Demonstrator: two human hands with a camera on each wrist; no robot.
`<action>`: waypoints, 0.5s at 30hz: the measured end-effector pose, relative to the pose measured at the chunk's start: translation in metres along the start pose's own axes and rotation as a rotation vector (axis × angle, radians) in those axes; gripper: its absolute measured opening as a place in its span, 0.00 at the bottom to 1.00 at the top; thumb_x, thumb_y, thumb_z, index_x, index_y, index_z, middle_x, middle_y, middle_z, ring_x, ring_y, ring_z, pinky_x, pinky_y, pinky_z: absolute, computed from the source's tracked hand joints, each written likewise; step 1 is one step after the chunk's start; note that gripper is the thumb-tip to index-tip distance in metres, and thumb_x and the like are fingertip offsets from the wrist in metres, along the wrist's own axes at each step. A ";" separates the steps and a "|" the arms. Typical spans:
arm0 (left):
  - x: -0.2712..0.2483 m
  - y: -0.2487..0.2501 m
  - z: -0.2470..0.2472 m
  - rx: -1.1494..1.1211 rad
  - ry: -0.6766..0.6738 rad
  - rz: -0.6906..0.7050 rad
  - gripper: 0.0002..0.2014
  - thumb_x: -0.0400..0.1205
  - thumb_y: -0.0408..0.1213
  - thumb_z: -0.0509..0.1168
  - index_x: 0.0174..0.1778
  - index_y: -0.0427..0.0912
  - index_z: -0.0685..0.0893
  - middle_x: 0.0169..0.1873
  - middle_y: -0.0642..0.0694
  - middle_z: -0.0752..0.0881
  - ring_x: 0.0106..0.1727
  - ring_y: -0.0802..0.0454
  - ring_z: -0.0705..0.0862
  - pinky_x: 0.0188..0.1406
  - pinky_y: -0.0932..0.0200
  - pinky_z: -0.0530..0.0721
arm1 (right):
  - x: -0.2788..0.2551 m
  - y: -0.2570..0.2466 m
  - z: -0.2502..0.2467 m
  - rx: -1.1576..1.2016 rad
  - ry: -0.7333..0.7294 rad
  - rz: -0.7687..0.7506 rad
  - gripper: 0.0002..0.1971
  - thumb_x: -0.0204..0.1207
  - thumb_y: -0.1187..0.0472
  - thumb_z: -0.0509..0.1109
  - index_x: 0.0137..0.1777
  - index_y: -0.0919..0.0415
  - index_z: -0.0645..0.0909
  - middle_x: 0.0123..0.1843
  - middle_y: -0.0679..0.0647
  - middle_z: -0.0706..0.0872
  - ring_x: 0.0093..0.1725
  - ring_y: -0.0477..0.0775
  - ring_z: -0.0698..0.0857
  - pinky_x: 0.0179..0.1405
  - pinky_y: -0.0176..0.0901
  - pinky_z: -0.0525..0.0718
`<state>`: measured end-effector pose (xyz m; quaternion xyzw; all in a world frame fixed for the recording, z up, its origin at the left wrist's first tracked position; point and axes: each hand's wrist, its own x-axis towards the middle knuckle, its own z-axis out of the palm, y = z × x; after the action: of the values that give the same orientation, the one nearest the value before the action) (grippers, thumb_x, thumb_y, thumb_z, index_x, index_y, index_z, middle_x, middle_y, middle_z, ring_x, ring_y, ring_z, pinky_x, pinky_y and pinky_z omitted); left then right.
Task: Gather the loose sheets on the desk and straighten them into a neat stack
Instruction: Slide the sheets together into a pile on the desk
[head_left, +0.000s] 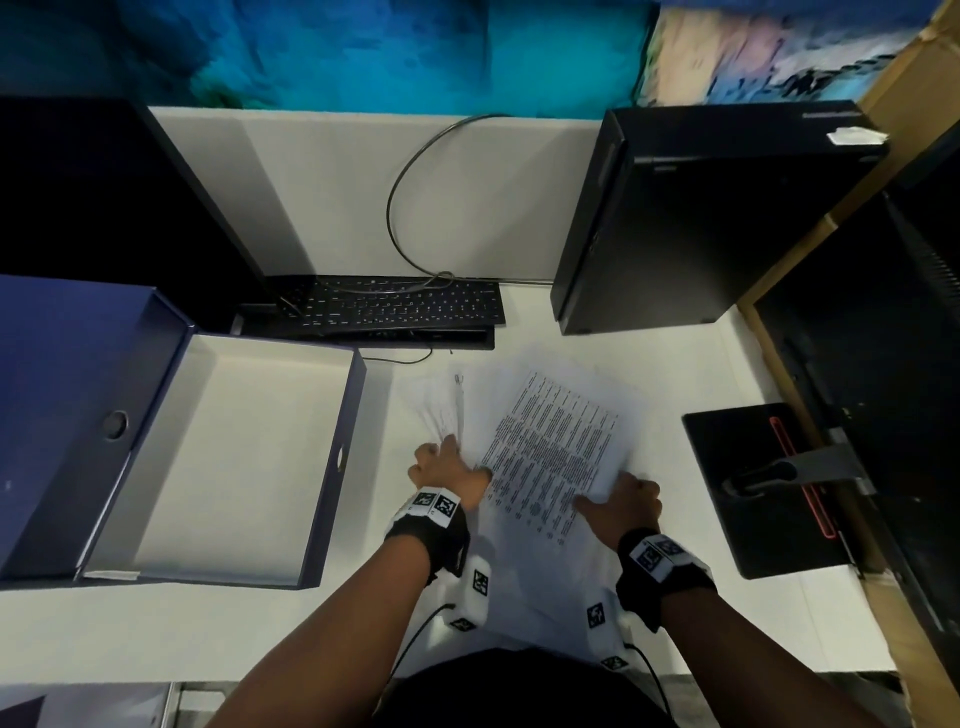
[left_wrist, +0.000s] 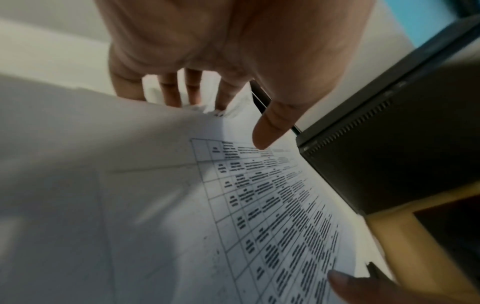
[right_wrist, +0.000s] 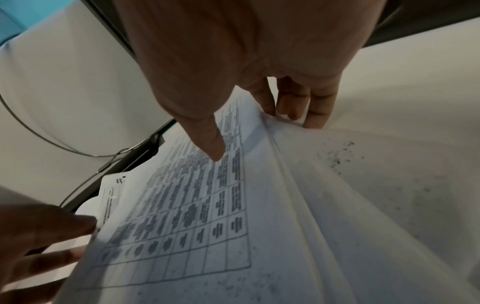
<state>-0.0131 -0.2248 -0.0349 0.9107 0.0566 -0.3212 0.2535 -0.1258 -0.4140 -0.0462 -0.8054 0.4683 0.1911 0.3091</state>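
Observation:
A sheaf of printed white sheets (head_left: 556, 447) lies skewed on the white desk (head_left: 519, 332) in front of me, its top page a printed table. My left hand (head_left: 449, 470) grips the sheaf's left edge, where several sheets fan out unevenly. In the left wrist view the sheets (left_wrist: 259, 216) sit between the thumb on top and the fingers (left_wrist: 171, 92) curled under, so the left hand (left_wrist: 223, 121) pinches them. My right hand (head_left: 626, 499) holds the near right edge. In the right wrist view the right hand (right_wrist: 255, 134) has its thumb on the sheets (right_wrist: 207, 205) and its fingers beneath.
An open dark blue box (head_left: 343, 457) with a white inside stands at the left. A black keyboard (head_left: 405, 304) with a looping cable (head_left: 400, 182) lies behind the sheets. A black computer tower (head_left: 701, 218) stands back right, and a black monitor base (head_left: 763, 488) sits at the right.

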 end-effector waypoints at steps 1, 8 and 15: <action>0.001 -0.003 -0.003 -0.089 0.001 0.022 0.27 0.72 0.45 0.70 0.66 0.46 0.72 0.70 0.38 0.69 0.64 0.35 0.76 0.65 0.46 0.79 | 0.000 -0.001 -0.001 0.013 -0.007 0.005 0.45 0.68 0.41 0.77 0.78 0.65 0.64 0.76 0.66 0.65 0.75 0.69 0.67 0.73 0.55 0.70; 0.013 -0.022 -0.012 -0.335 -0.035 -0.094 0.40 0.72 0.43 0.74 0.77 0.39 0.61 0.68 0.40 0.78 0.64 0.36 0.81 0.65 0.50 0.79 | 0.007 0.003 -0.005 0.168 0.012 0.047 0.48 0.68 0.47 0.79 0.81 0.68 0.61 0.79 0.67 0.66 0.77 0.68 0.70 0.73 0.54 0.74; 0.021 -0.020 -0.010 -0.280 -0.079 -0.032 0.15 0.71 0.45 0.73 0.51 0.45 0.87 0.45 0.45 0.90 0.42 0.47 0.85 0.42 0.61 0.79 | 0.007 -0.007 0.000 0.307 -0.130 -0.015 0.27 0.69 0.54 0.80 0.64 0.68 0.82 0.61 0.63 0.88 0.56 0.62 0.87 0.59 0.55 0.86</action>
<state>0.0035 -0.2032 -0.0494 0.8520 0.1052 -0.3499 0.3750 -0.1161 -0.4157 -0.0487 -0.7382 0.4648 0.1667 0.4596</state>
